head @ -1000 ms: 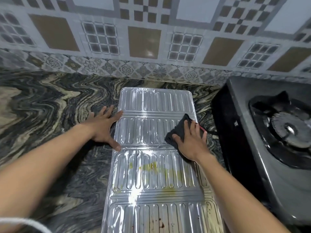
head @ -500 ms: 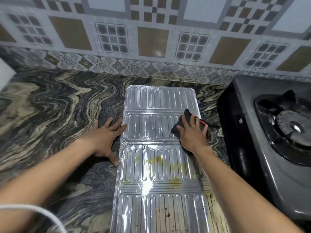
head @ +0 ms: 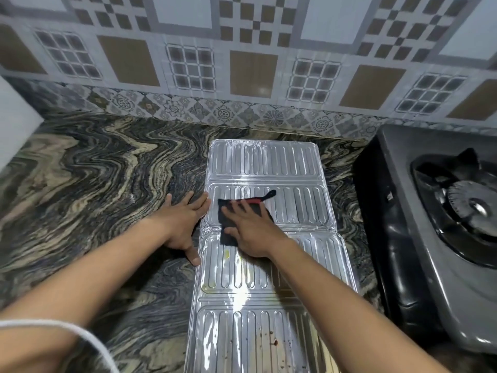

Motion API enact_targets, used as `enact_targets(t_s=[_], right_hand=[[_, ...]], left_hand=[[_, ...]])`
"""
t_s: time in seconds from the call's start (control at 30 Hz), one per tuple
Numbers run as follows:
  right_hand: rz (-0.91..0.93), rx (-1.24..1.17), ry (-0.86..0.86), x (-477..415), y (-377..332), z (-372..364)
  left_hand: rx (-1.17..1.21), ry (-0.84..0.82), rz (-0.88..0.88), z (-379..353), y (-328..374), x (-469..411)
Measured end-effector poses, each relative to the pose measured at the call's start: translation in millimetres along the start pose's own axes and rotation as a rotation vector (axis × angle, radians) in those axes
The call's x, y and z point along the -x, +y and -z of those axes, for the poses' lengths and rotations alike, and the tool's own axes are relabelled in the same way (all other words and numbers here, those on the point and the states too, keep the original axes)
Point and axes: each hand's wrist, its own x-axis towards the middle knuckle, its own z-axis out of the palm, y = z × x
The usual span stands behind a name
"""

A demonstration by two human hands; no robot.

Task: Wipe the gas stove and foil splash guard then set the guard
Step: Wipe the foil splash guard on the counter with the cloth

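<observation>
The ribbed foil splash guard (head: 265,162) lies flat on the marbled counter, unfolded in several panels running toward me. My right hand (head: 251,230) presses a dark cloth (head: 228,232) with a red trim flat onto the left part of the second panel. My left hand (head: 183,222) rests palm down on the counter, fingers spread, its fingertips touching the guard's left edge. Yellow smears show on the third panel and brown specks on the nearest one. The grey gas stove (head: 441,238) stands to the right, its burner visible.
The marbled counter (head: 94,189) stretches to the left of the guard. A patterned tile wall (head: 242,63) rises behind it. A white object (head: 13,125) sits at the far left edge. A white cord (head: 67,329) crosses my left forearm.
My right hand has slid the cloth leftward across the second panel, from its right edge to its left part. My left hand has stayed at the guard's left edge.
</observation>
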Motion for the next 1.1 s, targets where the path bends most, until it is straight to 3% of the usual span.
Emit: enact_targets(t_s=[0.13,0.5,0.93,1.0,1.1], right_hand=[[0.036,0.025,-0.075,9,-9,-11],[-0.283,0.058,0.117,76,57,-37],[-0.49,-0.042,0.22,70,36,-49],[-0.443,-0.062,0.226,65,19,-54],[-0.221,0.005,0.194,59,-10,-62]], left_hand=[[0.012,-0.012,0.019,2,0,-4],[0.073,0.008,0.068,6,5,0],[0.121,0.031,-0.018,-16,9,13],[0.1,0.037,-0.027,-15,9,13],[0.104,0.04,-0.036,-16,6,11]])
